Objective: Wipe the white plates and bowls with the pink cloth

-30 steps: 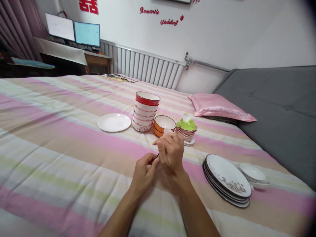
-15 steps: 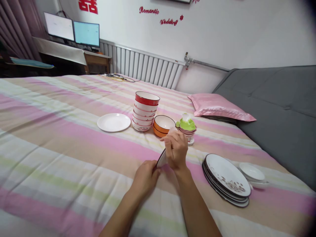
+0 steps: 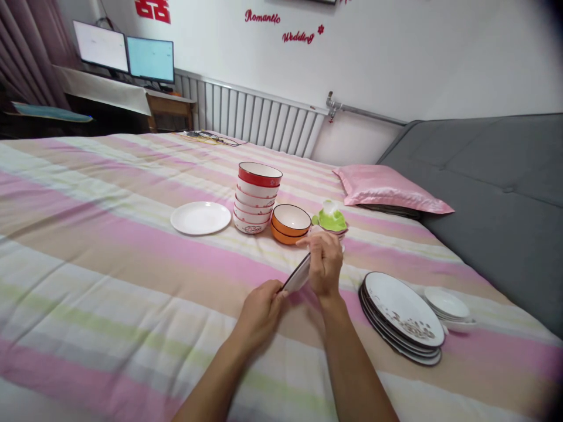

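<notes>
Dark-rimmed plate (image 3: 299, 276) tilts on edge btwn both hands, not yet on a pile. L hand (image 3: 260, 310) pinches its near edge; R hand (image 3: 326, 265) curls round pale tissue (prob.) (image 3: 314, 231) by the far side, can't tell if gripping plate too. Stacked floral plates (image 3: 402, 310) nearby, red-rimmed bowl stack (image 3: 254, 202) beyond: already piled; held plate looks midway.

Your light's pretty bright and soft, though I can't tell the source. The pillow (image 3: 391, 186) has shiny highlights, it's near black under the desk (image 3: 169, 105), your held plate (image 3: 298, 276) looks shaded grey, and your right-hand corners go dark and smeary.
</notes>
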Demonstrator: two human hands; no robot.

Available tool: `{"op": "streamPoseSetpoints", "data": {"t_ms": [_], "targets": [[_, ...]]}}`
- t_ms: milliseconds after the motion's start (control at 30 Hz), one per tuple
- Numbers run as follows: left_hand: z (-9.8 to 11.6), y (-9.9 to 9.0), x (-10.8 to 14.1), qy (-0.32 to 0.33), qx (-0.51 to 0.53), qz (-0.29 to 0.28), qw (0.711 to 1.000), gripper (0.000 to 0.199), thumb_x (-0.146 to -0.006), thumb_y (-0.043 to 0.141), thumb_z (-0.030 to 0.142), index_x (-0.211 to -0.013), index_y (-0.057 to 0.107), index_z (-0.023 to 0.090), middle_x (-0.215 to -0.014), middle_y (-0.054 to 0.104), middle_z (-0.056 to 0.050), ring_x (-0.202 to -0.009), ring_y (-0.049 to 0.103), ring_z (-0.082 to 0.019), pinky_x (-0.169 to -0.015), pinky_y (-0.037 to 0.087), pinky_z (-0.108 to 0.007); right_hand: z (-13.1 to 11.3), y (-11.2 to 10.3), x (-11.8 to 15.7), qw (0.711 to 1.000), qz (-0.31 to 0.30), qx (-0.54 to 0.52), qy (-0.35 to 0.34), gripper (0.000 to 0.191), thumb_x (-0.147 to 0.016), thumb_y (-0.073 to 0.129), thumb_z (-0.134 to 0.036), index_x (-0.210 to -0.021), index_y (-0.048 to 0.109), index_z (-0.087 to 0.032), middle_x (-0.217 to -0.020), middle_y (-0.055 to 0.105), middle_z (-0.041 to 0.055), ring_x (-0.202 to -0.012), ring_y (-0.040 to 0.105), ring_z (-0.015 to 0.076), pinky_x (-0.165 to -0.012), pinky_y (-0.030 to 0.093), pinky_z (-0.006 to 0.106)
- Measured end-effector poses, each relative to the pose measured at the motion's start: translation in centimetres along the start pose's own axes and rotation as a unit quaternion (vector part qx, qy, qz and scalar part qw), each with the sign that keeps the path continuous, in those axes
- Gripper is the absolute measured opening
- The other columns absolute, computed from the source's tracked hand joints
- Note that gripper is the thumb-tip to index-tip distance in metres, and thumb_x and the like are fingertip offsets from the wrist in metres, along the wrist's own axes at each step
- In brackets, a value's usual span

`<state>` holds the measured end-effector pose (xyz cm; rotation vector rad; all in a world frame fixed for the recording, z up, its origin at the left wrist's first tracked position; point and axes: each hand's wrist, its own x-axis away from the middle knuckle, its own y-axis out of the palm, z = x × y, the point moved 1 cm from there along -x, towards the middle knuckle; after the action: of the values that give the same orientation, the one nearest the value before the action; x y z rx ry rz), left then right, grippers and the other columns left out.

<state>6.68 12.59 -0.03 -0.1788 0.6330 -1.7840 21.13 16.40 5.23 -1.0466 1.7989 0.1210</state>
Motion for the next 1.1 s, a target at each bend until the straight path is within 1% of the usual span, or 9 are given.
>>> {"op": "streamPoseSetpoints", "data": {"t_ms": [133, 367, 633, 700, 733, 800, 867, 967, 1100], "targets": [[0.2, -0.3, 0.0, 0.020, 0.056, 0.034, 0.998, 0.031, -0.089, 0.037, 0.040, -0.067, 0.044, 0.019, -0.064, 0.042, 0.002, -0.061, 0.040, -0.013, -0.058, 0.032, -0.024, 0.0, -0.2, -0.1, 1.000, -0.001, -0.017, 0.021, 0.042, -0.093, 0.030, -0.029, -0.074, 0.066, -0.021, -0.078, 0.064, 0.0029, -0.085, 0.053, 0.0189, -0.085, 0.036, 0.036], [0.4, -0.7, 0.1, 0.025, 0.114, 0.087, 0.989, 0.034, -0.088, 0.040, 0.041, -0.061, 0.037, 0.019, -0.060, 0.034, 0.004, -0.058, 0.035, -0.011, -0.056, 0.030, -0.024, -1.4, 0.6, 0.2, 0.999, -0.051, 0.005, 0.001, 0.038, -0.094, 0.032, -0.031, -0.080, 0.067, -0.023, -0.086, 0.062, 0.0029, -0.094, 0.051, 0.0199, -0.090, 0.032, 0.038], [0.5, -0.9, 0.0, 0.004, 0.133, 0.101, 0.986, 0.038, -0.087, 0.041, 0.045, -0.060, 0.032, 0.020, -0.058, 0.028, 0.006, -0.055, 0.029, -0.010, -0.052, 0.026, -0.023, -3.2, 1.3, 0.7, 0.991, -0.111, 0.046, -0.051, 0.033, -0.093, 0.036, -0.029, -0.083, 0.067, -0.024, -0.090, 0.062, 0.0035, -0.102, 0.046, 0.0209, -0.094, 0.028, 0.041], [0.6, -0.9, 0.1, -0.001, 0.127, 0.102, 0.987, 0.036, -0.088, 0.040, 0.044, -0.061, 0.036, 0.020, -0.058, 0.032, 0.006, -0.056, 0.031, -0.010, -0.053, 0.028, -0.023, -3.2, 1.5, 0.8, 0.990, -0.121, 0.051, -0.060, 0.032, -0.093, 0.037, -0.029, -0.084, 0.067, -0.024, -0.092, 0.062, 0.0036, -0.102, 0.046, 0.0207, -0.094, 0.028, 0.041], [0.7, -1.0, 0.1, 0.001, 0.126, 0.100, 0.987, 0.034, -0.088, 0.039, 0.043, -0.064, 0.041, 0.019, -0.060, 0.036, 0.005, -0.057, 0.034, -0.010, -0.054, 0.030, -0.023, -3.2, 1.6, 0.8, 0.989, -0.124, 0.053, -0.063, 0.031, -0.093, 0.037, -0.029, -0.084, 0.067, -0.024, -0.093, 0.062, 0.0037, -0.103, 0.046, 0.0207, -0.094, 0.029, 0.041], [1.0, -1.0, 0.1, 0.013, 0.135, 0.085, 0.987, 0.030, -0.089, 0.038, 0.041, -0.077, 0.051, 0.017, -0.069, 0.050, 0.002, -0.064, 0.043, -0.012, -0.060, 0.035, -0.023, -3.2, 1.7, 0.8, 0.988, -0.129, 0.056, -0.064, 0.030, -0.093, 0.037, -0.029, -0.086, 0.067, -0.024, -0.095, 0.062, 0.0038, -0.104, 0.046, 0.0209, -0.094, 0.029, 0.041], [1.3, -1.0, 0.2, 0.028, 0.160, 0.067, 0.984, 0.030, -0.090, 0.038, 0.039, -0.095, 0.056, 0.016, -0.084, 0.059, -0.003, -0.075, 0.050, -0.015, -0.069, 0.040, -0.025, -3.1, 1.7, 0.8, 0.988, -0.133, 0.052, -0.063, 0.030, -0.093, 0.037, -0.029, -0.090, 0.066, -0.024, -0.097, 0.063, 0.0036, -0.105, 0.047, 0.0209, -0.094, 0.030, 0.041], [1.4, -0.9, 0.1, 0.036, 0.204, 0.058, 0.977, 0.035, -0.090, 0.039, 0.039, -0.108, 0.056, 0.015, -0.096, 0.063, -0.005, -0.086, 0.054, -0.018, -0.078, 0.042, -0.027, -3.1, 1.9, 0.8, 0.989, -0.137, 0.021, -0.056, 0.029, -0.093, 0.036, -0.030, -0.105, 0.062, -0.025, -0.108, 0.062, 0.0039, -0.111, 0.047, 0.0208, -0.098, 0.030, 0.041], [0.8, -1.1, -0.2, 0.017, 0.253, 0.061, 0.965, 0.037, -0.088, 0.043, 0.042, -0.108, 0.058, 0.014, -0.095, 0.064, -0.006, -0.087, 0.055, -0.018, -0.078, 0.043, -0.027, -2.7, 2.3, 0.9, 0.990, -0.126, -0.061, -0.006, 0.036, -0.093, 0.034, -0.031, -0.125, 0.050, -0.023, -0.132, 0.051, 0.0057, -0.127, 0.039, 0.0207, -0.106, 0.028, 0.043]]}}
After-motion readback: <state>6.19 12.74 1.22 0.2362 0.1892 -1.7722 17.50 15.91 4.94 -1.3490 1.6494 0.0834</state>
